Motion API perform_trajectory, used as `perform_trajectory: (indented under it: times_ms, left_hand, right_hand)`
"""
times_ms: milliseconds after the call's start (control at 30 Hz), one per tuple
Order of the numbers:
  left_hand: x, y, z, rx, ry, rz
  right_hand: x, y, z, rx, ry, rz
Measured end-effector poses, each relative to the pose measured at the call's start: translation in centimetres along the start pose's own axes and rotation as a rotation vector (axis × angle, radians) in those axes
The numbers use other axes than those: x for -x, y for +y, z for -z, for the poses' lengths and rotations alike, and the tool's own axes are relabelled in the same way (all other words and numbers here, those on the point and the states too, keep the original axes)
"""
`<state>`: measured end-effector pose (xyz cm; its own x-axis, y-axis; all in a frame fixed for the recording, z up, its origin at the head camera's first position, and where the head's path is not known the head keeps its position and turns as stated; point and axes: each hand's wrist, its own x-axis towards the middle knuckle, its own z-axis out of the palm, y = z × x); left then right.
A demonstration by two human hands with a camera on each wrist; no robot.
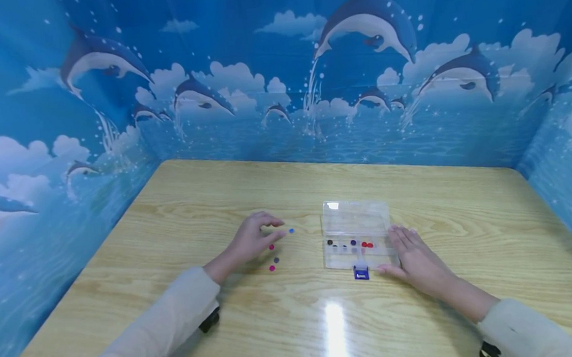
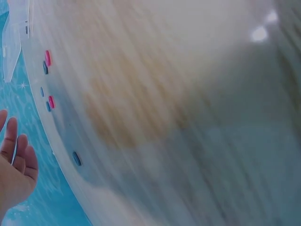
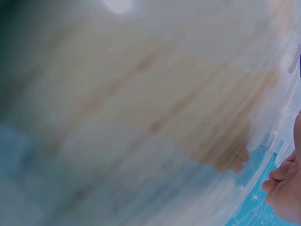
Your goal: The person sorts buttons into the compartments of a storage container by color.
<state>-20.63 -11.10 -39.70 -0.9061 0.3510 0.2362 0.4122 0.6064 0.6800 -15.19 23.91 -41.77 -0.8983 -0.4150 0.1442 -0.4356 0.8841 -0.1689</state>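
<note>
Two magenta discs and one grey-blue disc lie on the table, left of an opened clear box; one blue disc lies farther off. The left hand is just left of the blue disc, thumb and fingers parted, nothing visible between them. The right hand has extended fingers against the box's right side. Red discs and dark discs occupy compartments.

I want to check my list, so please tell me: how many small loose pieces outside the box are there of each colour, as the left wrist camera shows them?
Pink pieces: 2
Blue pieces, lighter and darker together: 4
Total: 6
</note>
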Motion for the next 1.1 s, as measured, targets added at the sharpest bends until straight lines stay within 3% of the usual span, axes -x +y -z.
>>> perform_trajectory:
  times_ms: [400, 1100]
  left_hand:
    - [0.1, -1.4, 0.5, 0.097, -0.099, 0.051]
    - [0.7, -2.8, 1.1, 0.179, -0.196, 0.099]
  right_hand:
    - [0.0, -0.1, 0.1, -0.004, -0.013, -0.009]
    - [0.0, 0.2, -0.3, -0.010, -0.019, -0.010]
